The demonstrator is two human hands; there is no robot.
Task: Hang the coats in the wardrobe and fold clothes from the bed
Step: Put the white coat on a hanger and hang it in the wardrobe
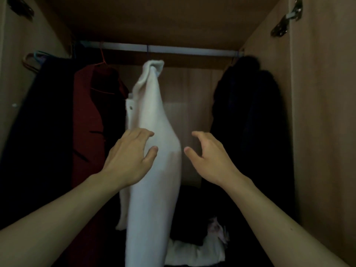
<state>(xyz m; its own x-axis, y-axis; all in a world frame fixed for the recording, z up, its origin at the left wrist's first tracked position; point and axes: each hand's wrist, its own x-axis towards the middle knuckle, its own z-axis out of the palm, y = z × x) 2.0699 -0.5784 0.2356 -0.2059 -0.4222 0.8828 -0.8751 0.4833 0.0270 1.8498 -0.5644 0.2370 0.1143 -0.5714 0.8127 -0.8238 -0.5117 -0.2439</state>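
A white coat [152, 116] hangs from the metal rail [173, 50] in the middle of the wardrobe, seen edge-on. My left hand [129, 157] is right at the coat's left side with relaxed fingers, holding nothing. My right hand [208, 157] hovers to the right of the coat with loosely curved fingers, a small gap apart from the cloth. A dark red coat [86, 122] hangs on a red hanger to the left. A black coat [250, 116] hangs at the right end of the rail.
More dark garments [38, 122] hang at the far left. Folded clothes, white [194, 253] and dark, lie on the wardrobe floor. The wardrobe's side walls [317, 132] close in on both sides. A gap on the rail lies between the white coat and the black one.
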